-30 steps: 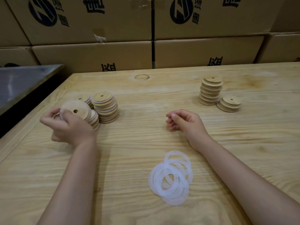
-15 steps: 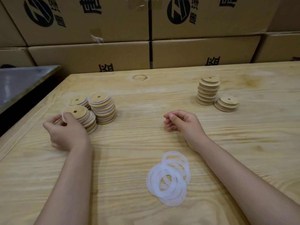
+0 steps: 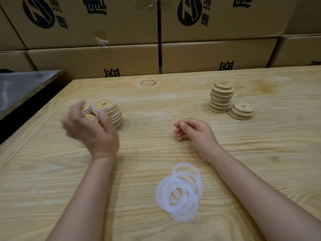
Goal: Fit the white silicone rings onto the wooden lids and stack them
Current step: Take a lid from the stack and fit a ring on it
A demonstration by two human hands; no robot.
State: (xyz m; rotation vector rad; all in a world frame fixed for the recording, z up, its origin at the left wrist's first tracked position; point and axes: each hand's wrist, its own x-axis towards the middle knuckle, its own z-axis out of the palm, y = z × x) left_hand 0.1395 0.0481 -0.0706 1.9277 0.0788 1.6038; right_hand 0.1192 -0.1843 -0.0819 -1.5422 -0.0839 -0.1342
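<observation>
Head view: blurred left hand (image 3: 92, 132) hides part of the lid stacks (image 3: 112, 113).

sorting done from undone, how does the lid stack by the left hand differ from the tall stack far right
The left stack shows white ring edges between its lids; the tall right stack shows bare wood only. The left hand partly hides the left stack; the tall right stack stands clear. Both hold round wooden lids, the top one with a small hole.
</observation>
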